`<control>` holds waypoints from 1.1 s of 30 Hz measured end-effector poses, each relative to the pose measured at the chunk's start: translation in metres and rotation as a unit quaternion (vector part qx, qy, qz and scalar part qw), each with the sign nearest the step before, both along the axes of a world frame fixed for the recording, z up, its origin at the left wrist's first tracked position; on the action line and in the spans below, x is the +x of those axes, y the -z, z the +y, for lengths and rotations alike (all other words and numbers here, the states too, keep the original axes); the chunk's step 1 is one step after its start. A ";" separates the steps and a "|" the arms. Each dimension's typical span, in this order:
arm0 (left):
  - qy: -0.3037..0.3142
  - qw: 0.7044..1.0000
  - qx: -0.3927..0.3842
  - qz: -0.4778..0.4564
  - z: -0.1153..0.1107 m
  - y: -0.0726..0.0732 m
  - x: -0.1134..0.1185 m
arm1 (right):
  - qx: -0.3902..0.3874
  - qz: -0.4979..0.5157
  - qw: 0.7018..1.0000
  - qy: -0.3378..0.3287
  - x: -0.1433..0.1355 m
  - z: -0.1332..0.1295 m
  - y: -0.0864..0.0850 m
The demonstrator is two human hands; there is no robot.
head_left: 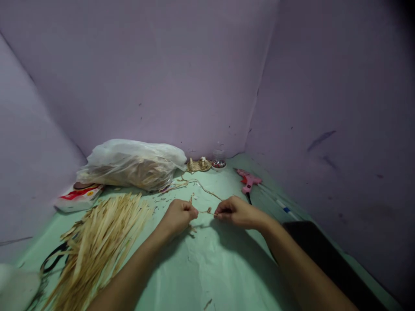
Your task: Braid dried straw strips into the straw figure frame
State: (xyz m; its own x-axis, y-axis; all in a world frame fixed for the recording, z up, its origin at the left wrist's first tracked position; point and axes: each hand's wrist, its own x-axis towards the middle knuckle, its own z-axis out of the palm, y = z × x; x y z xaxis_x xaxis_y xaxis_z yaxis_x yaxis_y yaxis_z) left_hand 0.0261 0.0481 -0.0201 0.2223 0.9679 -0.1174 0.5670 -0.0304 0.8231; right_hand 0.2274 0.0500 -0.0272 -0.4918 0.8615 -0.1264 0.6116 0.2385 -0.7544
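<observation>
Between my two hands a thin tan twine (204,211) is stretched, with a small knot or bump in it near the right fingertips. My left hand (181,216) pinches it on one side, and a frayed end sticks up beside the thumb. On the other side my right hand (235,211) grips it between thumb and fingers. From behind the right hand a longer length of the cord runs back over the green surface (207,268) towards the bag. Whether the cord is twisted or braided is too small to tell.
Dry straw-coloured strips (100,237) lie at the left. Behind stand a white plastic bag (136,164), a red-and-white packet (79,196), small woven pieces (198,165) and a clear container (218,160). At the right are a pink glue gun (249,179) and a dark flat object (324,259).
</observation>
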 end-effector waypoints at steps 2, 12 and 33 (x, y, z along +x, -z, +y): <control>-0.028 0.996 -0.034 -0.078 0.002 0.000 0.001 | 0.007 0.048 0.999 0.010 -0.006 -0.002 -0.004; -0.035 0.997 -0.002 -0.072 0.003 0.002 0.002 | -0.001 0.201 0.962 0.182 -0.046 -0.008 0.001; 0.054 0.981 -0.037 -0.183 0.000 -0.007 -0.003 | -0.041 0.348 0.923 0.157 -0.051 -0.013 -0.006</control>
